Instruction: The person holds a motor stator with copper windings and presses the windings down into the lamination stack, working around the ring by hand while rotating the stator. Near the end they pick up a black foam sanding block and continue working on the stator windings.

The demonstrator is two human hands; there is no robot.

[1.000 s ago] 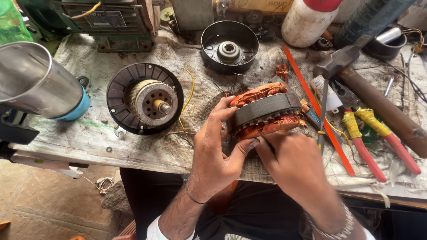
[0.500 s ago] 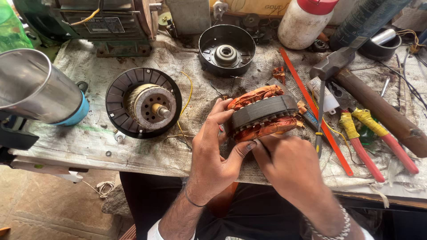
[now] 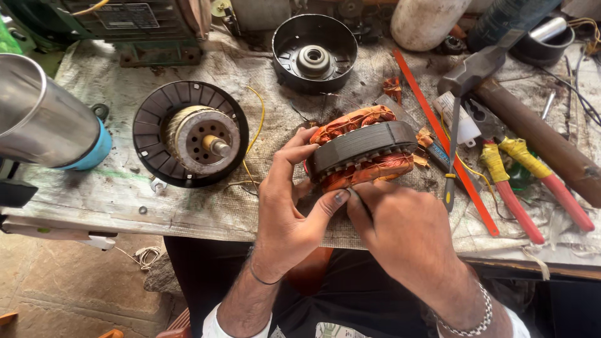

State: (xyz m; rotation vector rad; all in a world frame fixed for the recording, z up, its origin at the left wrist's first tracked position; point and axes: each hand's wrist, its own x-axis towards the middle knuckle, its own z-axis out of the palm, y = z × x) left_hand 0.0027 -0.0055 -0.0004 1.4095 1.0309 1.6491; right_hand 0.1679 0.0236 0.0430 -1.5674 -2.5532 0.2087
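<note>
Right of a black finned rotor housing (image 3: 190,134), both hands gripped a heavy, rigid grey steel stator with fragile copper-orange windings (image 3: 363,153): left hand (image 3: 289,213) clasped its rim, right hand (image 3: 400,235) apparently pinched its lower coils.

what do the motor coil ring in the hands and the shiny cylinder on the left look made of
Motor coil ring: dark grey stacked metal band, likely steel, with glossy orange-red copper-looking wire bundled above and below. The left hand and right hand hold it. Shiny cylinder: brushed, mirror-like metal, probably steel, with a blue, plastic-looking end.
</note>
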